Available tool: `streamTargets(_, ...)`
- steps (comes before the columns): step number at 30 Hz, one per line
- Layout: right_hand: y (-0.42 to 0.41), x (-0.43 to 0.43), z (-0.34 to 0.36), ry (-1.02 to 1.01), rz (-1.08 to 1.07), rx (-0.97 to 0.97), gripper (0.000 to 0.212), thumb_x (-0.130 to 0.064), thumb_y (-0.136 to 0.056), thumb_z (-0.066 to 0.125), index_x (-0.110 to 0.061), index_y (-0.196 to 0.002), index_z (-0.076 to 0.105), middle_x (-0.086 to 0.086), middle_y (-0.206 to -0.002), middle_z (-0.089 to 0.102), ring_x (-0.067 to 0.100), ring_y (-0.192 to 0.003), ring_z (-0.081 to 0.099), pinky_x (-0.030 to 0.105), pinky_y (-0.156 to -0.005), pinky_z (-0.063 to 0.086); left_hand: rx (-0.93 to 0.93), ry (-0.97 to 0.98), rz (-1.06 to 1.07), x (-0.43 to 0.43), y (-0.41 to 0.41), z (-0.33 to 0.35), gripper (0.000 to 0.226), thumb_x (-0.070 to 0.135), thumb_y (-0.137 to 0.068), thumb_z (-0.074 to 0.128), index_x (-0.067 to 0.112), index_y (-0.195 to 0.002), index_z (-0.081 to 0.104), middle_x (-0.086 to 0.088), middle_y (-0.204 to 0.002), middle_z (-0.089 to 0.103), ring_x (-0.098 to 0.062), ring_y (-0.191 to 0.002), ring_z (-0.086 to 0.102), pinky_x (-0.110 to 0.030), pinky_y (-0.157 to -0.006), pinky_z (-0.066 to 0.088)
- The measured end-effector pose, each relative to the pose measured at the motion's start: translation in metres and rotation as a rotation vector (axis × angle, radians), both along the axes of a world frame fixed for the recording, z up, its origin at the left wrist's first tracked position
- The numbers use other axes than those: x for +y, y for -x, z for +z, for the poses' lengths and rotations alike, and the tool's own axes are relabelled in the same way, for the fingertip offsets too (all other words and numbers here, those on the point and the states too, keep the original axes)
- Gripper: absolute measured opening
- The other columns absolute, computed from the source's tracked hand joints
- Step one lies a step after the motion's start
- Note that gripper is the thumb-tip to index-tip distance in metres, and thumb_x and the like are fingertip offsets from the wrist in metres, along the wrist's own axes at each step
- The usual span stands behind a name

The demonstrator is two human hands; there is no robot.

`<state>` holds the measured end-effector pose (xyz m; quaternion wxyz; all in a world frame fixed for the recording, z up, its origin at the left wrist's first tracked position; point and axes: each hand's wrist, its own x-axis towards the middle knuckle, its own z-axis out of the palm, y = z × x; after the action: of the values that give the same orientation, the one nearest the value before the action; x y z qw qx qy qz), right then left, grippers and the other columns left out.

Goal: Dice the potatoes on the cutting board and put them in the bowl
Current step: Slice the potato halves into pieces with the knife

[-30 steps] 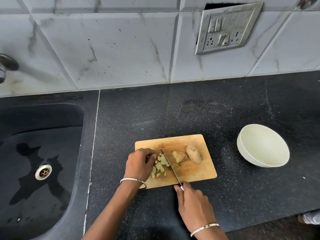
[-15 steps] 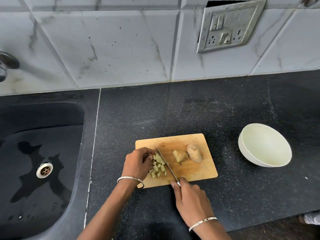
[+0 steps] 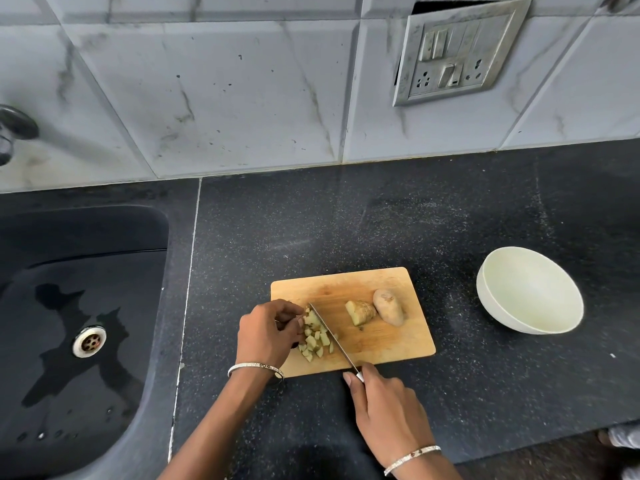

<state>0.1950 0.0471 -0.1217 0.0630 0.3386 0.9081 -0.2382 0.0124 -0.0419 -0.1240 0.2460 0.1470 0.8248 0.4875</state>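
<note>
A wooden cutting board (image 3: 388,344) lies on the black counter. At its left end sits a pile of diced potato (image 3: 316,336). My left hand (image 3: 268,332) curls over the pile's left side, fingertips on the pieces. My right hand (image 3: 384,407) grips the handle of a knife (image 3: 332,336), whose blade runs diagonally along the right side of the pile. A cut potato half (image 3: 360,311) and a whole potato (image 3: 389,306) lie at the board's right part. The white bowl (image 3: 530,296) stands empty to the right of the board.
A black sink (image 3: 83,327) with a metal drain (image 3: 89,341) and wet patches fills the left. A tap (image 3: 14,128) juts out at the far left. The tiled wall carries a switch plate (image 3: 457,51). The counter's front edge runs at lower right.
The knife blade has shifted left, closer against the diced pile and my left hand. My right hand has moved slightly left with it.
</note>
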Motion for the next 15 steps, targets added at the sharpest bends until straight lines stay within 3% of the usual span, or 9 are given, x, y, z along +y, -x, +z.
streamTargets(4,-0.005,0.002,0.009,-0.036,-0.043,0.038,0.038,-0.057,-0.098,0.017,-0.029,-0.102,0.042,0.0,-0.085,0.065,0.026,-0.084,0.066,0.034,-0.058,0.037,0.023,0.033,-0.025,0.001,0.004,0.002,0.011,0.009,-0.083,0.072,0.02,-0.081,0.071,0.004,-0.065,0.072,-0.009,-0.057,0.07,-0.035,-0.066,0.061)
streamTargets(7,-0.005,0.004,0.014,-0.019,-0.04,0.045,0.032,-0.058,-0.098,0.018,-0.031,-0.092,0.034,-0.001,-0.083,0.064,0.025,-0.082,0.065,0.035,-0.058,0.036,0.214,0.105,-0.081,0.007,0.005,0.004,0.01,0.019,-0.081,0.074,0.028,-0.083,0.071,0.011,-0.066,0.069,-0.003,-0.061,0.066,-0.031,-0.069,0.057)
streamTargets(12,-0.004,0.01,0.019,-0.044,-0.014,0.02,0.034,-0.061,-0.097,0.021,-0.031,-0.092,0.035,-0.002,-0.086,0.064,0.028,-0.085,0.064,0.036,-0.059,0.036,0.737,0.147,-0.483,0.016,0.001,0.017,0.046,0.016,-0.071,0.072,0.044,-0.106,0.064,0.019,-0.11,0.055,-0.008,-0.102,0.047,-0.028,-0.081,0.041)
streamTargets(15,-0.005,0.014,0.022,-0.072,0.02,0.022,0.036,-0.063,-0.096,0.023,-0.031,-0.095,0.041,-0.003,-0.085,0.064,0.027,-0.083,0.064,0.035,-0.058,0.037,0.864,0.234,-0.611,0.019,0.0,0.015,0.036,0.03,-0.07,0.074,0.051,-0.098,0.065,0.023,-0.121,0.055,-0.013,-0.116,0.042,-0.033,-0.081,0.034)
